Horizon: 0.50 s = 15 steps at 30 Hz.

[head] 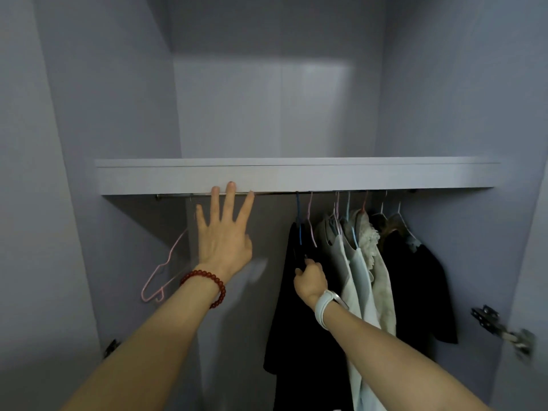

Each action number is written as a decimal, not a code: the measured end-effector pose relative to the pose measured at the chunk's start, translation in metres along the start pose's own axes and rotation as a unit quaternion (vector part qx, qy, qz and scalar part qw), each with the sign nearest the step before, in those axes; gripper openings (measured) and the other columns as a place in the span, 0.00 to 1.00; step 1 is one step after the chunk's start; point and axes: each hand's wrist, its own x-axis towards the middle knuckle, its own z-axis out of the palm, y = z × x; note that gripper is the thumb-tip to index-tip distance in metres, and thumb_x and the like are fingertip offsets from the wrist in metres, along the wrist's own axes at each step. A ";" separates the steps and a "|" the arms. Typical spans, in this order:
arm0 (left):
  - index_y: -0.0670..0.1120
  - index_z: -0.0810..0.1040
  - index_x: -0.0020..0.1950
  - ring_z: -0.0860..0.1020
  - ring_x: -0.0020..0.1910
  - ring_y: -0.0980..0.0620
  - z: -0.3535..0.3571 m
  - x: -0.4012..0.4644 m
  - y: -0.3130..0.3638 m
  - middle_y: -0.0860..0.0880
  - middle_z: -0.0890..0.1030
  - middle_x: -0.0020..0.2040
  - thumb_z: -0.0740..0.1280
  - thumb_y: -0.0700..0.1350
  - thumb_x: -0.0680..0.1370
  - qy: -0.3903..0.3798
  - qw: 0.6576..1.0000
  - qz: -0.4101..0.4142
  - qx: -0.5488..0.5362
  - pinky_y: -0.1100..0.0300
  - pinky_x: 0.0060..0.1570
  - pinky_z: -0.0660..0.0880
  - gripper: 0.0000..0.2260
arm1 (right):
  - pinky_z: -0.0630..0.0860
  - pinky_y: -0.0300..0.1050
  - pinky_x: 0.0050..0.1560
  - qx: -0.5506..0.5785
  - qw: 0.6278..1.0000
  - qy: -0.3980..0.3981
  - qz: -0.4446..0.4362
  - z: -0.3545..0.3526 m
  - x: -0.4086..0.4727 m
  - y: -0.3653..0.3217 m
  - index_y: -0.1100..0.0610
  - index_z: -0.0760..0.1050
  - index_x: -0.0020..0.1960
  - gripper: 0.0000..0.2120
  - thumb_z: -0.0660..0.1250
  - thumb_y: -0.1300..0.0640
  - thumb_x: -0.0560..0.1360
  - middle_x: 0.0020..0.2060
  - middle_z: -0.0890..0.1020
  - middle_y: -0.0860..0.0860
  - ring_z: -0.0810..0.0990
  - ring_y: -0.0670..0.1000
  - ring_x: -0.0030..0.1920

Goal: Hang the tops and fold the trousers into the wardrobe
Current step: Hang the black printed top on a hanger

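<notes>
Inside the open wardrobe a metal rail (184,196) runs under a shelf (296,176). My left hand (224,232) is raised with fingers spread straight, fingertips at the shelf's front edge and the rail. An empty pink hanger (166,262) hangs tilted just left of it. My right hand (310,281) pinches the black top (296,336) that hangs on a blue hanger (299,215). Right of it several tops hang on the rail: pale green and cream ones (364,277) and a black one (415,286).
The compartment above the shelf shows bare walls. A metal door hinge (501,330) sticks out at the right side wall, and another hinge (111,348) sits at the lower left. The rail's left half carries only the pink hanger.
</notes>
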 end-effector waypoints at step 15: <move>0.44 0.75 0.64 0.74 0.60 0.49 -0.018 -0.221 0.155 0.48 0.76 0.60 0.64 0.42 0.77 -0.228 0.848 0.014 -0.479 0.66 0.58 0.66 0.14 | 0.71 0.25 0.44 0.075 0.994 -0.048 0.065 -0.153 -0.270 0.142 0.55 0.77 0.51 0.09 0.60 0.65 0.78 0.42 0.80 0.47 0.79 0.40 0.41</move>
